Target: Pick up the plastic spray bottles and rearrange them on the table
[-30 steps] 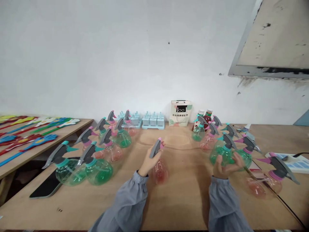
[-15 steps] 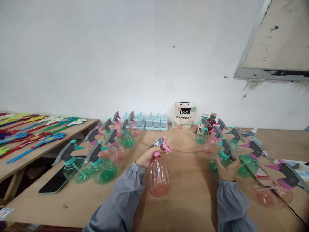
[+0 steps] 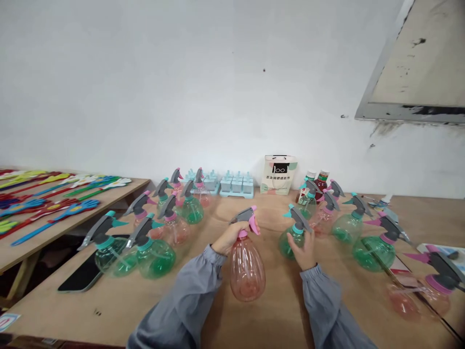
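Note:
My left hand [image 3: 236, 236] is wrapped round the neck of a pink spray bottle [image 3: 247, 271], its fingers by the pink trigger. The bottle is upright with its grey nozzle head on top. To the right, my right hand [image 3: 304, 248] grips a green spray bottle [image 3: 286, 242] around its neck, below the grey head; the teal trigger points left. Beyond my right hand stand more pink and green spray bottles, among them a green one with a pink trigger [image 3: 374, 253].
Several spray bottles [image 3: 156, 257] stand at the left, beside a phone [image 3: 82, 274]. Light blue ice-pop molds [image 3: 237, 186], a paper bag [image 3: 279, 175] and red-filled bottles [image 3: 321, 180] line the wall. Colourful hand-shaped sticks [image 3: 72, 209] lie on the left table.
My right hand has moved left with the green spray bottle, away from the right-hand group and closer to the pink one. My left hand with its bottle has shifted slightly right.

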